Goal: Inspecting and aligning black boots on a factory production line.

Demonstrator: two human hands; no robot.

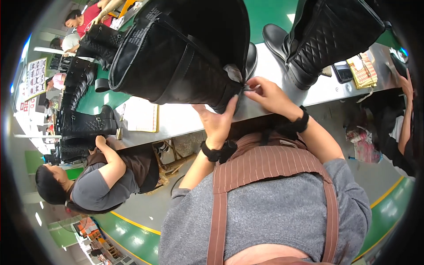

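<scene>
A tall black boot (176, 62) with a strap round its shaft stands before me, its side gaping down to the ankle. Some white stuffing (232, 73) shows inside the gap. My left hand (215, 125) is closed round the boot low at the ankle, the thumb pressed up against its side and the other fingers partly hidden under it. Right at the bottom of the gap, thumb and forefinger of my right hand (270, 97) pinch together. Whatever small thing they hold there, I cannot make out. Another black boot (327, 44), with a quilted shaft, stands to the right.
The boots rest on a shiny metal worktop (265, 66). At right lie a dark phone-like device (342, 72) and a patterned paper stack (364, 70); at left, another paper pad (142, 116). A co-worker (99, 185) sits at left beside several boots (88, 123). Another person's arm (405, 110) shows far right.
</scene>
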